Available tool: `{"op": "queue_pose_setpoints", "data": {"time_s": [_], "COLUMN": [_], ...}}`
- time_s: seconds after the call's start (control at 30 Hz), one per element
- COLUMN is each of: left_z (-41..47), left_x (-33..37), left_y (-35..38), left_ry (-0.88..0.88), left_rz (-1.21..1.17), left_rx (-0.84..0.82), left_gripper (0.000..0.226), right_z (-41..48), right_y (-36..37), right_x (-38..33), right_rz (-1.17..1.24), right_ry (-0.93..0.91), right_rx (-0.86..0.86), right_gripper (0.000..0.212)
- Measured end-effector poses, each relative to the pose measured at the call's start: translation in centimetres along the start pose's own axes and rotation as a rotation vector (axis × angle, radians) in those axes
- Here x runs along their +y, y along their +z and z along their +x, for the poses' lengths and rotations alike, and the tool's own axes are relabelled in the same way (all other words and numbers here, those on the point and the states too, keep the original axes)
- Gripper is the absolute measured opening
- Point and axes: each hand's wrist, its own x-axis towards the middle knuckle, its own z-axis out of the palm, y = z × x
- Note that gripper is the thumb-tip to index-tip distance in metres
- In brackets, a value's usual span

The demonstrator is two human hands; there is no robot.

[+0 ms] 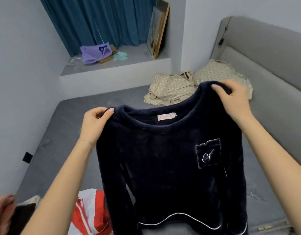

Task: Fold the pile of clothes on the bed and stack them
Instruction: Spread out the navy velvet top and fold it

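Grey bed (65, 133), small pale-walled room. Navy fleece top (163, 158) hung above the bed's middle, pocket side towards the person. Left grip (95, 122) pinched one shoulder, right grip (234, 97) the other, held higher. Beige patterned clothes (171, 89) lay at the bed's far end, red-and-white garment (88, 214) at its near edge. Judged best: level the shoulders, then lower it flat onto bare bed, sleeves spread.
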Motion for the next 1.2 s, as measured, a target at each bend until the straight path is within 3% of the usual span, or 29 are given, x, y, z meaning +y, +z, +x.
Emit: {"op": "queue_pose_setpoints", "data": {"time_s": [0.2,0.43,0.53,0.63,0.8,0.97,1.1,1.2], "left_z": [6.5,12.2,12.2,9.9,4.4,0.8,-1.5,-0.8], "left_x": [-15.9,-32.9,-41.0,-48.5,-56.3,-60.5,-61.0,-59.7], "left_y": [7.6,13.7,16.2,18.1,18.1,14.6,12.2,11.7], "left_ry": [-0.245,-0.356,-0.292,-0.213,-0.27,-0.603,-0.537,-0.566], "left_rz": [0.171,0.344,0.468,0.652,0.798,0.713,0.741,0.511], "left_rx": [0.026,0.108,0.1,-0.005,-0.126,0.034,0.019,0.026], "left_gripper": [0.015,0.011,0.028,0.039,0.045,0.049,0.022,0.007], "right_z": [0.3,0.7,-1.3,-5.9,-14.6,-19.6,-22.1,-23.4], "right_y": [11.9,26.2,32.1,36.0,39.7,42.8,46.4,49.5], "right_x": [13.8,29.0,34.0,38.0,41.6,41.8,39.1,37.1], "right_rz": [-0.147,-0.332,-0.313,-0.326,-0.446,-0.45,-0.405,-0.373], "right_ry": [0.144,0.4,0.405,0.321,0.274,0.292,0.261,0.289], "right_rx": [-0.304,-0.371,-0.393,-0.425,-0.584,-0.73,-0.819,-0.903], "right_gripper": [0.018,0.02,0.021,0.038,0.058,0.064,0.065,0.066]}}
